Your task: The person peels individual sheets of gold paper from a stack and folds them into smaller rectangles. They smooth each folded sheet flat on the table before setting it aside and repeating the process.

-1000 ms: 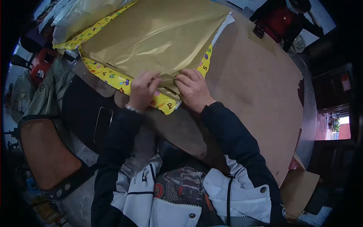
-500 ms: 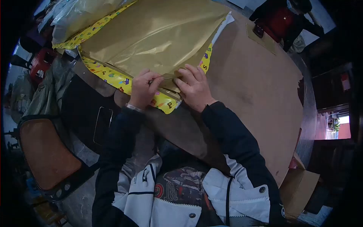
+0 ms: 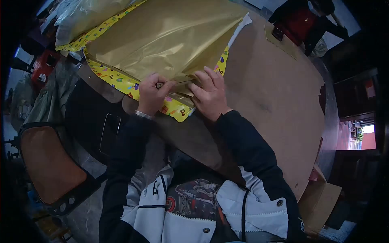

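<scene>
A large sheet of gold wrapping paper point(image 3: 166, 36) lies on top of yellow patterned wrapping paper point(image 3: 121, 83) at the near edge of a round brown table point(image 3: 275, 93). My left hand point(image 3: 152, 95) pinches the near corner of the gold sheet between thumb and fingers. My right hand point(image 3: 210, 95) lies flat with spread fingers, pressing on the same corner just to the right. The two hands almost touch.
A brown chair seat point(image 3: 48, 162) stands at lower left. A person in a red and black top point(image 3: 302, 22) is at the far side of the table. A cardboard box point(image 3: 320, 202) sits low on the right. Clear plastic bags point(image 3: 85, 16) lie at upper left.
Both hands have slid a little farther up along the gold sheet's corner. My right fingers have spread and flattened; my left thumb and fingers have closed into a pinch on the edge.
</scene>
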Action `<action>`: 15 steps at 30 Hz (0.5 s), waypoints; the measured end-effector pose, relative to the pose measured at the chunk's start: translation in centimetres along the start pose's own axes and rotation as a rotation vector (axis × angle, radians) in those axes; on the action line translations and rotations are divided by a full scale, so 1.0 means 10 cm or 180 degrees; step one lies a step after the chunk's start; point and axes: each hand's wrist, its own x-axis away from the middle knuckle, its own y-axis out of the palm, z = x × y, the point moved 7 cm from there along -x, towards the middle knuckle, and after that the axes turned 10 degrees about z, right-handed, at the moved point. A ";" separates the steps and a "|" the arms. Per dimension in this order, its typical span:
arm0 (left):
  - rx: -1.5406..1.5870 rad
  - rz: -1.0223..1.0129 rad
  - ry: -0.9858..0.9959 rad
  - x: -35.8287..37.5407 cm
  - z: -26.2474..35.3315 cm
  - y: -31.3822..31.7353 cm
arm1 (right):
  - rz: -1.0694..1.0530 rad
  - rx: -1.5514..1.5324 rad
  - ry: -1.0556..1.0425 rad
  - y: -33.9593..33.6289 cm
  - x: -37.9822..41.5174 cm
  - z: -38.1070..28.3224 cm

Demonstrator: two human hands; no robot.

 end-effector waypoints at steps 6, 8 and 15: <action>-0.0117 -0.0053 0.0163 -0.03 0.08 -0.02 | -0.0134 -0.0235 -0.0097 0.17 0.02 0.04; 0.0284 -0.0021 -0.0068 -0.02 -0.16 0.00 | -0.0181 -0.0254 -0.0095 0.21 0.03 0.02; 0.0733 -0.0032 -0.0273 -0.06 -0.19 -0.07 | -0.0067 -0.0253 -0.0166 0.15 0.01 0.00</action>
